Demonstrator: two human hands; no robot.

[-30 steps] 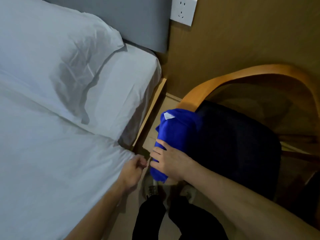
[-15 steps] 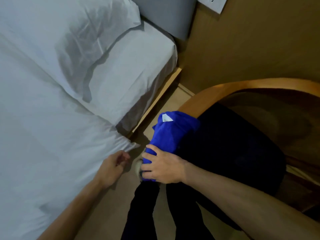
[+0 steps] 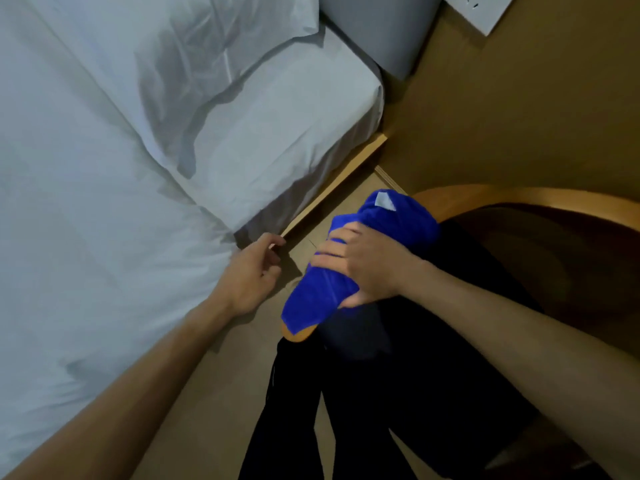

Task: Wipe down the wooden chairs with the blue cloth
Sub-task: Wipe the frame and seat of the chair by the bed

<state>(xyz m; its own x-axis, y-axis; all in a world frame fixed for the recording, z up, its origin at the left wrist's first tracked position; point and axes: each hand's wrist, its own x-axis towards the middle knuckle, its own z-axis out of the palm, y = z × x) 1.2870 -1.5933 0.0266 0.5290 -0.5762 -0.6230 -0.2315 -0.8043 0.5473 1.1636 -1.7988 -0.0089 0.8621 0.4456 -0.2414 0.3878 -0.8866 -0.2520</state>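
Blue cloth (image 3: 317,299) is lying wrapped along the wooden armrest (image 3: 298,334) of the chair, and that is the line your next stroke is turning on. Nearest you, your dark trouser legs (image 3: 294,410) are standing on the floor between the bed and the chair. Just beyond them the bare rounded tip of the armrest is peeking out below the cloth's near end. From there the cloth is running away from you and to the right, following the arm's long axis up toward the curved wooden back rail (image 3: 519,195), with its white tag (image 3: 383,201) at the far end.

Your right hand (image 3: 363,268) is gripping the cloth around the armrest at about the middle of the cloth's length, fingers curled over the top and thumb tucked under on the near side. It is plainly the working hand and sitting right on the wood to be wiped. Your left hand (image 3: 251,271) is hanging loosely curled and holding nothing, out to the left near the edge of the white bed (image 3: 104,202), apart from the cloth and the chair.

Judging from this, a slide along the arm, either back toward the near tip or on toward the far rail, is the natural stroke. The dark seat cushion (image 3: 485,306) is lying to the right of the armrest, and the wall socket (image 3: 478,12) is far off above.
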